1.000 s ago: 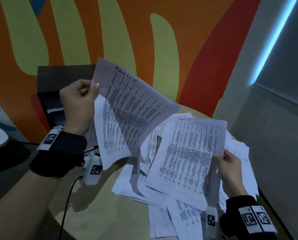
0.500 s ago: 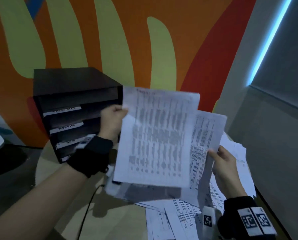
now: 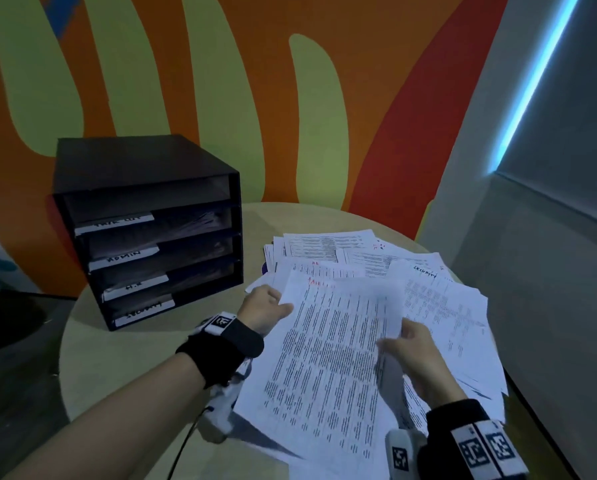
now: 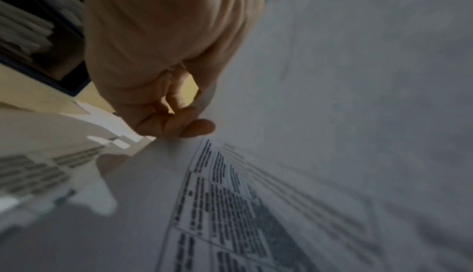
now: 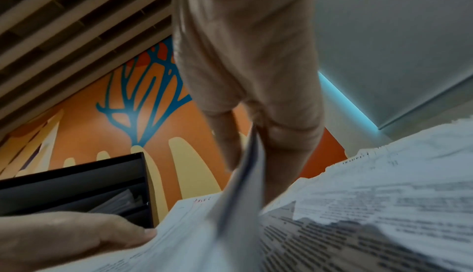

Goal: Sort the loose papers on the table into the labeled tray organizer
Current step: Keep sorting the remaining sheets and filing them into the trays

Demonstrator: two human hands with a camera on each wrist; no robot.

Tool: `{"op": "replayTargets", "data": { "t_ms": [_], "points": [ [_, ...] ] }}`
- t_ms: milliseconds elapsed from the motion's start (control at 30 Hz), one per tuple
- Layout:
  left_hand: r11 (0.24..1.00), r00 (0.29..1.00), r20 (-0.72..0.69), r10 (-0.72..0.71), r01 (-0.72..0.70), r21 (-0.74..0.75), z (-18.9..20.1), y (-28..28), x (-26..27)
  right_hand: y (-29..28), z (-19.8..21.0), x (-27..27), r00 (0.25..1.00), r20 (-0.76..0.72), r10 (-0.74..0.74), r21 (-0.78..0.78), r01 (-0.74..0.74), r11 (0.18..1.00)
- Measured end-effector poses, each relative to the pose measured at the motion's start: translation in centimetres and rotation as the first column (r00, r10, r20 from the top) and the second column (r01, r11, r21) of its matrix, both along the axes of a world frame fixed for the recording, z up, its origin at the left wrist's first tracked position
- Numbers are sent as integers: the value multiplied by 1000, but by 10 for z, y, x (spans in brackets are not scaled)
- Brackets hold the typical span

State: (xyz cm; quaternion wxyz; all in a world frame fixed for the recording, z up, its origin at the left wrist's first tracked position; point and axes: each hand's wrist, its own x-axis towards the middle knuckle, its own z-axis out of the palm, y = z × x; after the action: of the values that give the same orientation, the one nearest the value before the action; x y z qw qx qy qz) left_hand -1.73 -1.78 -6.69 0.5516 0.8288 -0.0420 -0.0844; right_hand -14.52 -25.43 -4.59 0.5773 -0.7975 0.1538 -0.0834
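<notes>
A small stack of printed sheets (image 3: 325, 358) with a red handwritten heading hangs low over the loose paper pile (image 3: 439, 299). My left hand (image 3: 264, 308) grips its upper left edge, thumb on top and fingers (image 4: 179, 123) curled beneath the sheets (image 4: 358, 74). At the right edge my right hand (image 3: 408, 348) pinches the sheets (image 5: 245, 175) between thumb and fingers (image 5: 289, 134). The black tray organizer (image 3: 144, 168) stands at the table's left rear. Its white labels read task list, admin, H.R and security, and papers lie in its slots.
The round beige table (image 3: 117, 358) shows bare wood in front of the organizer. Behind it rises an orange and green wall, and a grey wall stands close on the right. A cable hangs from my left wrist camera (image 3: 221, 407).
Both hands came down from chest height and brought their separate sheets together into one stack above the pile. The view tilted down, so the organizer now shows fully.
</notes>
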Motion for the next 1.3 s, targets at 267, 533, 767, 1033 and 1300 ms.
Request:
{"op": "replayTargets", "data": {
  "t_ms": [267,533,767,1033,1300],
  "points": [
    [869,941,270,-206,302,-391,108,4,-13,11,62,-15,789,582,-195,141,139,980],
    [827,902,422,-90,304,-474,130,-20,-27,18,82,-28,711,684,-162,123,106,987],
    [942,960,-13,-281,279,186,35,-6,4,-12,32,-7,936,280,-215,34,214,976],
    [809,992,-115,46,31,587,-6,16,32,-73,12,-17,914,-15,-405,-13,405,914],
    [980,994,-41,100,-91,175,-10,19,41,-82,-3,-17,920,-126,-372,-46,369,928]
  ]
}}
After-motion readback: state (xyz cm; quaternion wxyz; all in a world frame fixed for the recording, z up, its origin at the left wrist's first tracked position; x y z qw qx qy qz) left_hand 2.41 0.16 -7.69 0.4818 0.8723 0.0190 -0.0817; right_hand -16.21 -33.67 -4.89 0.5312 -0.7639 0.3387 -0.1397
